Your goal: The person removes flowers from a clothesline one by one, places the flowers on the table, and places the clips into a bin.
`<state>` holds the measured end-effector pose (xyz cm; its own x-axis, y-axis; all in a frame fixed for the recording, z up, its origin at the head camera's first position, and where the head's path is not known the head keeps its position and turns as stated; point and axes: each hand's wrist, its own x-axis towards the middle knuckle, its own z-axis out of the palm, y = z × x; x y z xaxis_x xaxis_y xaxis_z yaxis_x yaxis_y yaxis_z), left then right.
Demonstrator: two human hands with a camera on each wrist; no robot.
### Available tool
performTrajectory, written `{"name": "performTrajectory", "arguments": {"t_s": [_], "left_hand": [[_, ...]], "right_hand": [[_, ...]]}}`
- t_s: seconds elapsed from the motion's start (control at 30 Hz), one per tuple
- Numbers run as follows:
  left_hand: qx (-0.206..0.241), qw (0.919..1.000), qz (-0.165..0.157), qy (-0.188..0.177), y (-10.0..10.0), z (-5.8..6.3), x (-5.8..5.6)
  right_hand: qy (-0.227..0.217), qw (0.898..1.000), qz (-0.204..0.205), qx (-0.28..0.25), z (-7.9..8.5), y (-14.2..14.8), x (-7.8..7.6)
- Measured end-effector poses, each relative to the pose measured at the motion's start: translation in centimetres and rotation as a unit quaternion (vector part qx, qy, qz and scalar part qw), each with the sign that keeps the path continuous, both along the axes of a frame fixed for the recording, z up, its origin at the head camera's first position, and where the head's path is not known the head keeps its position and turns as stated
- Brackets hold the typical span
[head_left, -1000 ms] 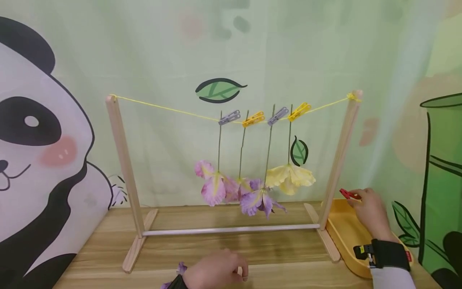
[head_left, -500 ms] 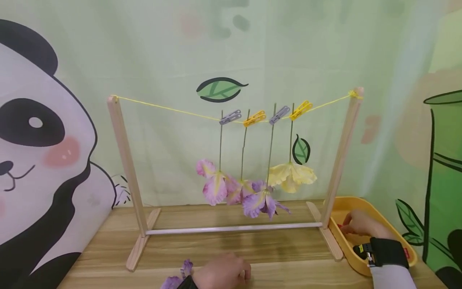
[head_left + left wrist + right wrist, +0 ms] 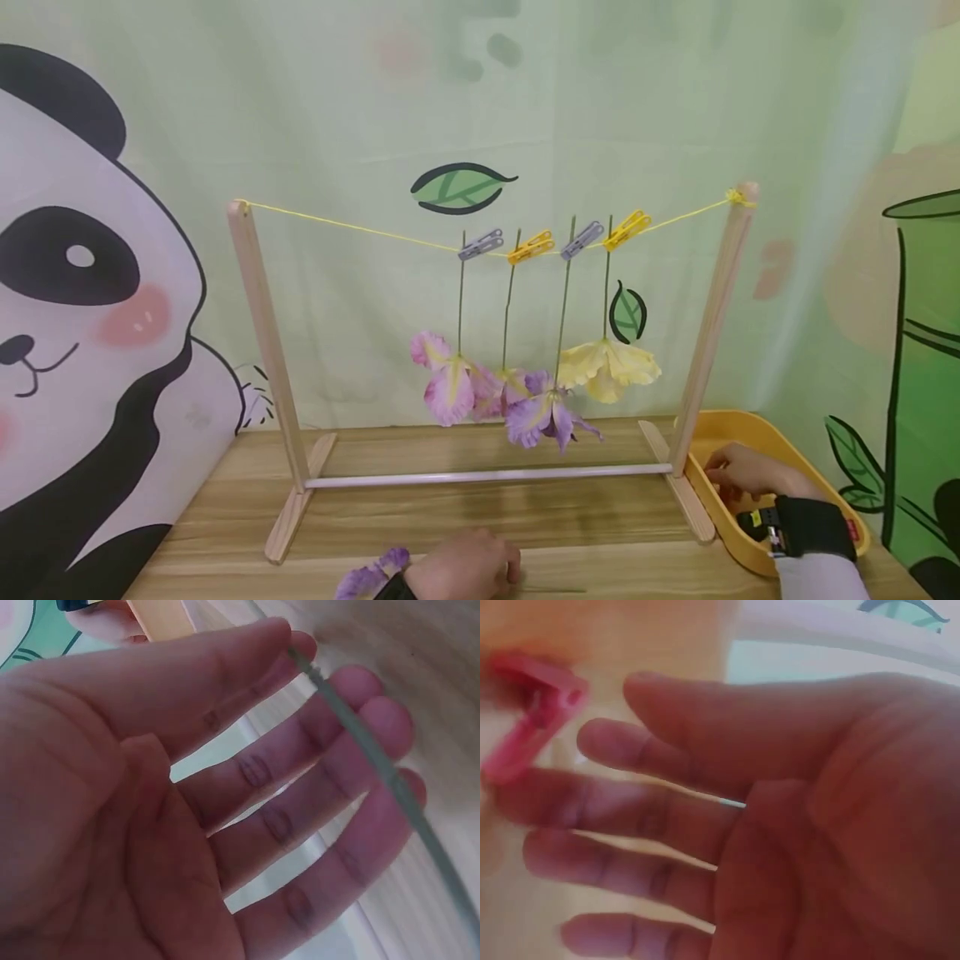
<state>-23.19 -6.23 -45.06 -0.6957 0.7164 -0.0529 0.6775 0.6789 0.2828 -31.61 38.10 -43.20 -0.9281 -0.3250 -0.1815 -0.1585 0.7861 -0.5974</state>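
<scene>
In the head view my left hand (image 3: pixel 467 567) rests low over the table, beside a purple artificial flower (image 3: pixel 363 580). The left wrist view shows its thumb and index finger pinching a green flower stem (image 3: pixel 379 761), which runs across the other fingertips. My right hand (image 3: pixel 753 470) is down inside the yellow tray (image 3: pixel 783 446). Its fingers are spread and pinch nothing, as the right wrist view shows. Red plastic (image 3: pixel 536 742) of clothespin shape lies at the fingertips in a V; I cannot tell whether it is one clothespin or two, nor whether a finger touches it.
A yellow string (image 3: pixel 352 225) spans two wooden posts (image 3: pixel 266 350). Grey clothespins (image 3: pixel 480 245) and yellow clothespins (image 3: pixel 531 247) hold several flowers upside down on it. A white bar (image 3: pixel 480 477) joins the posts low down. The tray stands against the right foot (image 3: pixel 686 504).
My right hand, which held a red clothespin above the tray's back edge, has gone down into the tray and let go. The left hand stays low; the view has shifted slightly.
</scene>
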Motion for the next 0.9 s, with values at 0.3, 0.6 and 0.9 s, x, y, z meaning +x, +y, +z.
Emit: {"name": "performTrajectory", "arguments": {"t_s": [0.3, 0.6, 0.9], "left_hand": [[0.031, 0.9995, -0.004, 0.004, -0.9, 1.6, -0.2], [0.159, 0.9865, 0.006, -0.039, -2.0, 4.0, -0.8], [0.240, 0.9690, 0.057, -0.003, -2.4, 5.7, -0.9]], "right_hand": [[0.059, 0.998, -0.012, 0.032, 2.9, -0.4, 0.9], [0.119, 0.992, 0.000, 0.046, 8.0, -3.0, 3.4], [0.152, 0.987, 0.055, 0.026, 10.1, -6.9, 5.9]]}}
